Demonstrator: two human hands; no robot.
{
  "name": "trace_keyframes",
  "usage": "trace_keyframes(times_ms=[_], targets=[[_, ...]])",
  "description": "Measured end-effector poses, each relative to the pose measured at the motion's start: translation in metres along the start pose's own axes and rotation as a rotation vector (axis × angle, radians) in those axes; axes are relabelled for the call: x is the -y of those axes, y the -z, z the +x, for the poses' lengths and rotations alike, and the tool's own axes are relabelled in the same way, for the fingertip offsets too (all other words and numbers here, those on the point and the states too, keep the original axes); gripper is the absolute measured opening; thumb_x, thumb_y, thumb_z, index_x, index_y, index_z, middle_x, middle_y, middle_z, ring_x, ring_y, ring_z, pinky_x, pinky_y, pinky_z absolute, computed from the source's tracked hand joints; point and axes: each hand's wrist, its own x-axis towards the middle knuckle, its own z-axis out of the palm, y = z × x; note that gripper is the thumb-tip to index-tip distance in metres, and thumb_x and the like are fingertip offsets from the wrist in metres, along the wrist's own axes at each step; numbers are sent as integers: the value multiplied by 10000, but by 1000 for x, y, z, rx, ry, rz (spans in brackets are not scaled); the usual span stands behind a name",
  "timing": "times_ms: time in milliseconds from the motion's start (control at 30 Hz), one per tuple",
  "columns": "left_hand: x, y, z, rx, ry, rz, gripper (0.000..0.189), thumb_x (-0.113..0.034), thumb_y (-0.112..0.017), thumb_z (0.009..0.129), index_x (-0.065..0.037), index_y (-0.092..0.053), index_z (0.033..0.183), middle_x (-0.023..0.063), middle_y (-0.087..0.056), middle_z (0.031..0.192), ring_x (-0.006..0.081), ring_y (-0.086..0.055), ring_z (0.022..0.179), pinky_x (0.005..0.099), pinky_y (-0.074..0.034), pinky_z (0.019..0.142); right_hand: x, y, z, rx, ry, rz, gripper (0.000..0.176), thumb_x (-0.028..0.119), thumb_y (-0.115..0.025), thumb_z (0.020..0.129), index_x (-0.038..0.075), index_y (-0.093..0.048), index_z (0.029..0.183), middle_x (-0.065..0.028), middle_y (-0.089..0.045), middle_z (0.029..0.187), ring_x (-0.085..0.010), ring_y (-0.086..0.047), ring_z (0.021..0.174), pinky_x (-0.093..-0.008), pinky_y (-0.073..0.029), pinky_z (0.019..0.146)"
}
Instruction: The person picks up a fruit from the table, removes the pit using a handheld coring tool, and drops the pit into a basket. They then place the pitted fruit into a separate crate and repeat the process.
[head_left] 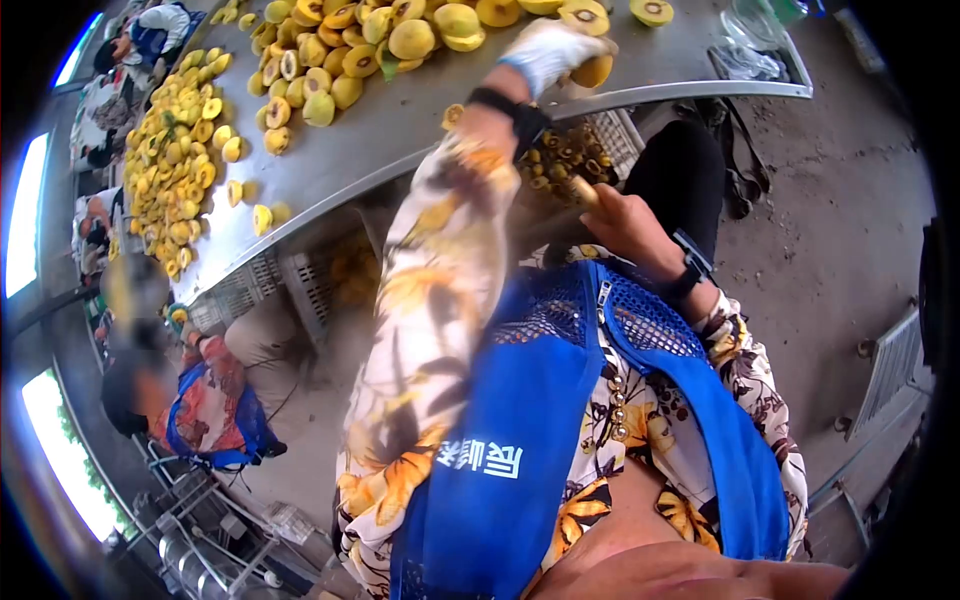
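Observation:
My left hand [555, 55], in a white glove, is over the metal table [420, 130] near its front edge. Its fingers are closed round a yellow fruit piece [592, 71], beside a cut half [585, 16] that shows its brown centre. My right hand [632, 232], bare, is below the table edge, closed round a short light-coloured handle [585, 192]; the tool's far end cannot be made out. Beneath the handle, a crate [615, 140] holds many small brown and yellow pieces.
Piles of yellow fruit halves [180, 150] lie on the table. Plastic bags [745, 62] sit at its right corner. White crates [305, 290] stand under the table. A co-worker [215, 400] sits at the left, with others farther up. A metal rack [885, 375] stands right.

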Motion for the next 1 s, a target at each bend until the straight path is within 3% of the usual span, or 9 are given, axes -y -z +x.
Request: trace_keyframes(times_ms=[33, 67, 133, 233, 300, 433, 533, 833, 1000], targets=[[2, 19, -21, -27, 59, -305, 326, -306, -593, 843, -108, -609, 1101, 97, -658, 966, 270, -641, 870, 385, -532, 684, 6, 1, 2, -39, -5, 40, 219, 164, -644, 797, 11, -495, 841, -209, -516, 616, -390, -546, 577, -400, -426, 516], [-24, 31, -67, -77, 346, -714, 313, -296, -553, 886, -116, -580, 1141, 82, -653, 956, 254, -644, 865, 379, -540, 647, 12, -1, 5, -65, -12, 79, 206, 159, -640, 798, 12, -507, 853, -218, -527, 633, -400, -542, 591, -389, -431, 521], [-28, 35, -117, -373, 309, -1111, 330, -352, -513, 908, -41, -574, 999, 113, -641, 785, 247, -628, 591, 345, -503, 422, 29, 1, 16, -91, 53, 32, 214, 154, -634, 795, 3, -508, 878, -240, -541, 669, -425, -555, 646, -405, -437, 541], [-10, 26, -169, -525, 143, -1135, 471, -487, -421, 929, -49, -502, 1084, 148, -640, 856, 258, -646, 641, 330, -500, 414, 55, -6, 36, -71, 87, -32, 204, 176, -580, 804, -1, -481, 828, -273, -565, 701, -451, -561, 711, -483, -443, 597], [28, 7, -173, -622, 293, -1382, 509, -548, -436, 901, -65, -539, 1029, 113, -644, 821, 217, -632, 660, 326, -479, 439, 63, -13, 45, -5, 125, -14, 198, 159, -593, 811, 1, -491, 874, -261, -563, 692, -446, -561, 696, -471, -440, 592], [45, -13, -194, -513, 302, -1417, 542, -595, -455, 869, -82, -580, 995, 67, -641, 796, 190, -611, 650, 280, -436, 472, 69, -26, 53, 79, 147, -70, 191, 147, -583, 832, -3, -480, 892, -257, -566, 694, -444, -562, 692, -475, -434, 587], [37, -25, -188, -653, 360, -1446, 525, -578, -456, 878, -82, -594, 980, 70, -640, 789, 184, -611, 658, 278, -450, 499, 71, -29, 51, 113, 113, -57, 183, 149, -554, 846, 2, -450, 874, -258, -567, 691, -448, -558, 689, -495, -424, 586], [31, -28, -191, -628, 214, -1057, 505, -511, -500, 884, -25, -633, 889, 89, -638, 738, 170, -603, 593, 262, -474, 495, 72, -26, 44, 194, 56, -133, 183, 93, -537, 815, -26, -439, 913, -283, -565, 718, -456, -561, 733, -494, -426, 623], [35, -27, -192, -600, 2, -893, 464, -476, -534, 878, -30, -617, 973, 93, -639, 800, 170, -612, 631, 270, -475, 495, 72, -31, 39, 181, -44, -40, 212, 107, -561, 812, -31, -472, 944, -282, -576, 757, -453, -567, 757, -451, -448, 637]])
